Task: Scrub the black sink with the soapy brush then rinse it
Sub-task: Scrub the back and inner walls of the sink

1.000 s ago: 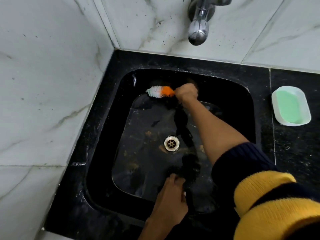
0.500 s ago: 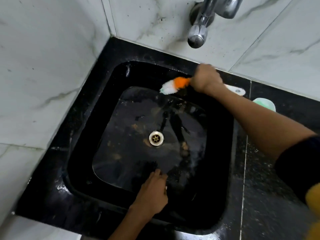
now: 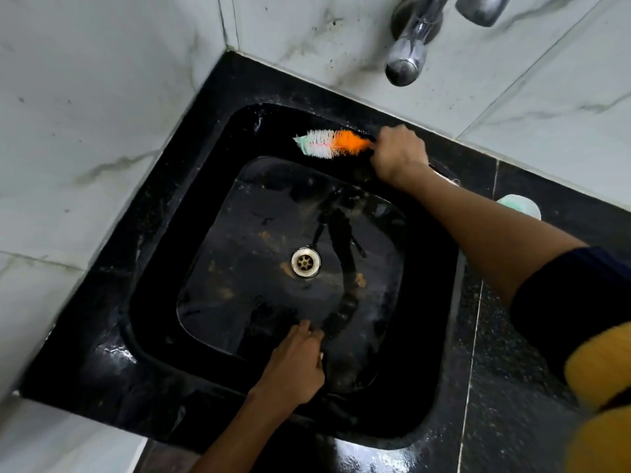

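Note:
The black sink (image 3: 191, 186) fills the middle of the view, wet, with brownish stains around its metal drain (image 3: 305, 262). My right hand (image 3: 397, 155) grips the handle of a brush (image 3: 327, 144) with white and orange bristles. The bristles press against the sink's far wall, just under the back rim. My left hand (image 3: 295, 367) rests flat on the near inner wall of the sink, fingers pointing toward the drain, holding nothing.
A chrome tap (image 3: 408, 52) juts from the marbled wall above the back rim. A white soap dish (image 3: 520, 204) with green soap sits on the black counter to the right, partly hidden by my forearm. White marble walls close off the left side and the back.
My right hand has lifted the brush from the sink's far floor edge up to the far wall near the rim. The view has tilted and shifted. My left hand stays put.

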Motion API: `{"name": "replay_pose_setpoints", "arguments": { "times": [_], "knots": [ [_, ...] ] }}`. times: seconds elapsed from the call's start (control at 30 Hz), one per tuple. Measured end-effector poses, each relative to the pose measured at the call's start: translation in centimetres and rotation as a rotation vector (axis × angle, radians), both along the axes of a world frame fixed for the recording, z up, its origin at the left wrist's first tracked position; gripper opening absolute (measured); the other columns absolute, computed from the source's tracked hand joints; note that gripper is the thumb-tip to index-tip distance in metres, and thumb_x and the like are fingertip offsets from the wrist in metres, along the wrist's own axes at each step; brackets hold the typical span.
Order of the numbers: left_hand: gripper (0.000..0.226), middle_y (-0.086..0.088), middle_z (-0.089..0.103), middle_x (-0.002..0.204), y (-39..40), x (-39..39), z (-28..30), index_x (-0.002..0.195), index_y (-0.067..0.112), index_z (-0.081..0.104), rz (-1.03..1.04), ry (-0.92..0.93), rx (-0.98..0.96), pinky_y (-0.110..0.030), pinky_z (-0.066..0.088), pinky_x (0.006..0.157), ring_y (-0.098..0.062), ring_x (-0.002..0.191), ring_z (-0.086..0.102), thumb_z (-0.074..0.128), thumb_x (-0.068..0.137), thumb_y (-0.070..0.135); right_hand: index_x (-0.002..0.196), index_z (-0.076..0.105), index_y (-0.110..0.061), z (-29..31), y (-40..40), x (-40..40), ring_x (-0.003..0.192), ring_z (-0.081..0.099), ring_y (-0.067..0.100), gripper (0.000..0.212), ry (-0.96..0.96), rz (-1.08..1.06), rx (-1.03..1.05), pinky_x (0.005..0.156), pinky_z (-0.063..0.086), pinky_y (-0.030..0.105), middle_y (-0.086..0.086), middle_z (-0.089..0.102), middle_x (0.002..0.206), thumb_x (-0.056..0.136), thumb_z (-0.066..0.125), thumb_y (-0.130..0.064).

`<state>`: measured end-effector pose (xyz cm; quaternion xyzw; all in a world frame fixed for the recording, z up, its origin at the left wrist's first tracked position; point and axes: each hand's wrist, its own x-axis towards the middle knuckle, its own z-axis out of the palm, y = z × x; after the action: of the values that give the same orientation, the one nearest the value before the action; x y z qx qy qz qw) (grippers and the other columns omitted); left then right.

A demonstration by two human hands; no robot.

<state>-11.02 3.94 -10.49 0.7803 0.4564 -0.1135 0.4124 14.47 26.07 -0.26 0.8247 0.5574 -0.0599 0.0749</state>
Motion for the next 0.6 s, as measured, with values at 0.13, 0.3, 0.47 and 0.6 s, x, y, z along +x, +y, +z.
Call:
{"name": "replay_pose_setpoints", "arguments": {
  "times": [0.13, 0.3, 0.47, 0.6],
  "knots": [
    [0.036, -0.004, 0.044, 0.136, 0.2, -0.2, 0.1, 0.128, 0.013, 0.056, 0.027, -0.002, -0.007, -0.038, 0.044, 0.107, -0.024, 0.131, 0.043, 0.051, 0.092, 0.013, 0.126, 0.061, -0.008, -0.3, 0.1, 0.2, 0.118, 0.057, 0.033, 0.036, 0.004, -0.236, -0.105, 0.091, 0.048, 0.039, 0.014, 0.058, 0.129, 0.094, 0.048, -0.018],
    [0.039, -0.005, 0.042, 0.137, 0.3, 0.0, 0.3, 0.129, 0.012, 0.055, 0.034, -0.016, -0.038, -0.041, 0.046, 0.105, -0.026, 0.129, 0.043, 0.051, 0.091, 0.01, 0.107, 0.065, -0.006, -0.2, -1.7, 3.2, 0.104, 0.064, 0.031, 0.025, 0.291, -0.523, -0.099, 0.081, 0.052, 0.034, 0.014, 0.063, 0.114, 0.084, 0.057, -0.012],
    [0.043, -0.003, 0.041, 0.138, 0.2, -0.2, 0.0, 0.134, 0.015, 0.053, 0.023, -0.014, -0.051, -0.044, 0.047, 0.104, -0.026, 0.131, 0.042, 0.05, 0.091, 0.013, 0.07, 0.035, -0.013, -1.8, 0.1, 0.6, 0.034, 0.028, 0.01, 0.032, 1.288, -1.081, 0.251, 0.032, 0.024, 0.015, 0.003, 0.036, 0.061, 0.095, 0.021, 0.002],
    [0.044, -0.004, 0.039, 0.143, 0.2, -0.1, 0.1, 0.138, 0.013, 0.051, 0.014, -0.007, -0.058, -0.043, 0.044, 0.108, -0.026, 0.135, 0.039, 0.05, 0.094, 0.014, 0.069, 0.039, -0.01, -2.3, -1.1, -0.4, 0.024, 0.02, 0.009, 0.032, 1.252, -0.993, 0.188, 0.03, 0.017, 0.013, 0.004, 0.035, 0.046, 0.091, 0.019, 0.0]
  ]
}}
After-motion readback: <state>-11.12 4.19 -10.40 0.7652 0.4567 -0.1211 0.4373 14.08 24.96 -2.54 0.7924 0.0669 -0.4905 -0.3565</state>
